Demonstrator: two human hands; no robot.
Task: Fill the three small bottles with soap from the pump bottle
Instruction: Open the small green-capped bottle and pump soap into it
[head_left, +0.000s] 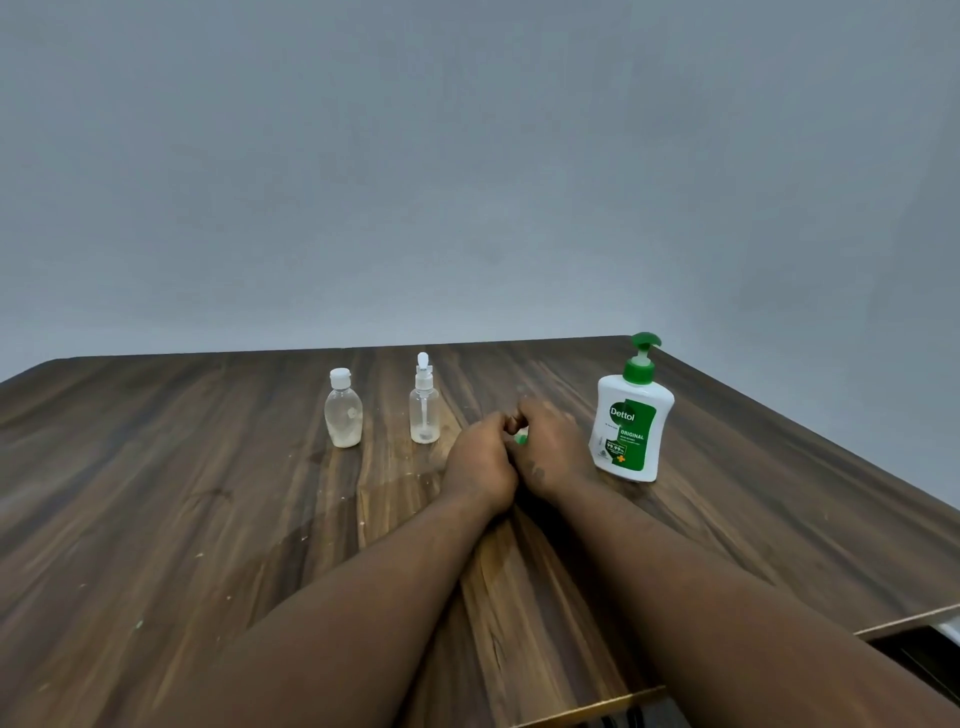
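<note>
At the middle of the wooden table (208, 519), the left hand (480, 460) and the right hand (553, 447) are held together, touching at the knuckles. Both hands are curled inward and closed on a small item (521, 439). Only a green and white part of it is seen between them, and the rest is hidden. To the left of the hands, two small bottles are stood upright and apart from each other: a capped bottle (343, 415) farther left and a spray bottle (424, 410) nearer the hands. A little whitish liquid is seen at the bottom of each. To the right, near the right hand, the pump bottle (631, 421) is stood upright, its green nozzle pointed right.
</note>
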